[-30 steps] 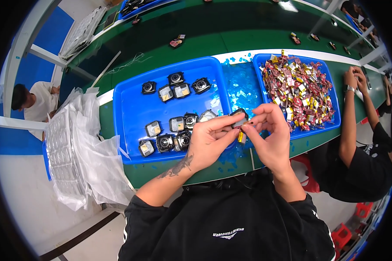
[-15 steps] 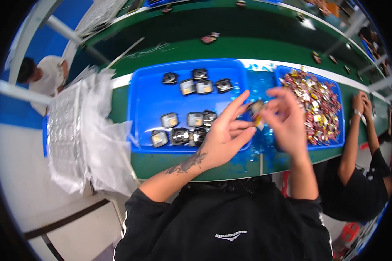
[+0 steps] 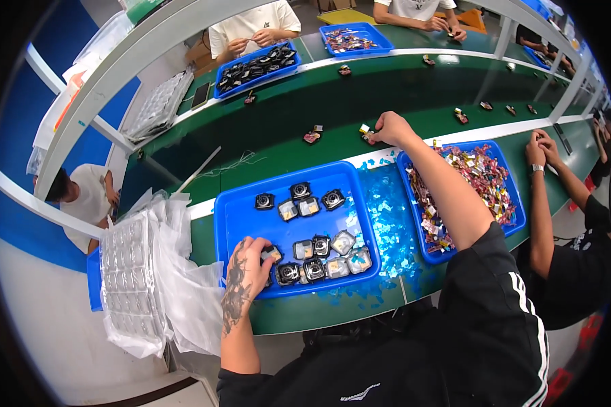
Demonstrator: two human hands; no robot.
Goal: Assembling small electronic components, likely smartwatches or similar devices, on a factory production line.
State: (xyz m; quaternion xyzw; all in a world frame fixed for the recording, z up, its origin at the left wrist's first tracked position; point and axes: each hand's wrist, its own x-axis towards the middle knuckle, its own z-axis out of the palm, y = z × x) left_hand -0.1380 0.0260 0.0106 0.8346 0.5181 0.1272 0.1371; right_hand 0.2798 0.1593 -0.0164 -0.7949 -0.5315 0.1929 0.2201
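My left hand [image 3: 250, 264] is closed over a small black square case [image 3: 271, 255] at the left of the large blue tray [image 3: 227, 214]. Several similar cases lie in the tray, some showing a round lens-like ring [image 3: 301, 190], others a clear or pale face [image 3: 308, 206]. Stretched out over the green work surface [image 3: 265, 142], my right hand [image 3: 392, 129] pinches a small part [image 3: 367, 134] with a white and yellow tab and a reddish body. My right forearm passes above a second blue tray [image 3: 517, 227] heaped with small red, white and gold parts [image 3: 499, 197].
Scraps of blue film [image 3: 387, 224] litter the strip between the trays. At left stand stacked clear plastic trays [image 3: 129, 278] with plastic sheeting. Small parts [image 3: 312, 136] sit along the green surface. Co-workers' hands [image 3: 268, 35] are busy across it; another person's hands [image 3: 543, 146] are at right.
My hands were together around a small part beside the large tray's right edge. The left has moved to the cases at the tray's left; the right has reached forward. The view has shifted too.
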